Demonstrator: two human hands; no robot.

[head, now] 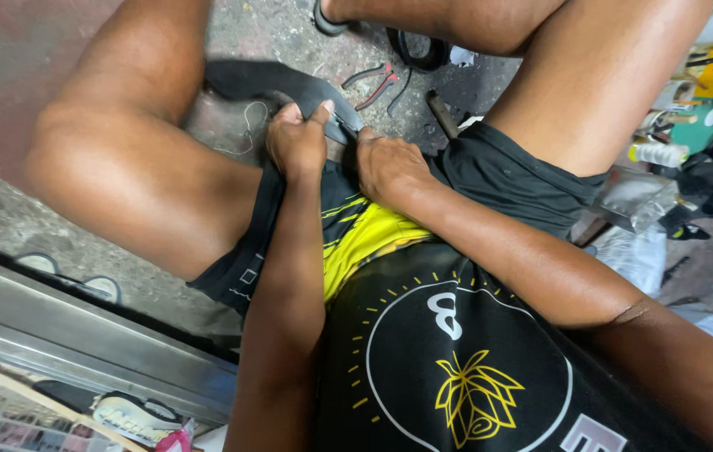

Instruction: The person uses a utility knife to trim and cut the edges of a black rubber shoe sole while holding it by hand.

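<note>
I sit low with my knees spread, looking down between them. My left hand (296, 141) pinches a flat black rubber strip, like an inner tube (260, 81), which runs off to the upper left over the concrete floor. Beside it my right hand (390, 167) is closed on the same strip's near end, where a small grey metal tool or patch (346, 127) shows between the two hands. What the right fingers hold beyond the rubber is hidden.
Red-handled pliers (380, 81) lie on the floor ahead, next to a black rubber loop (416, 55) and a dark bar (442, 113). Bottles, tubes and plastic bags (666, 151) clutter the right side. A metal rail (80, 335) runs along the lower left.
</note>
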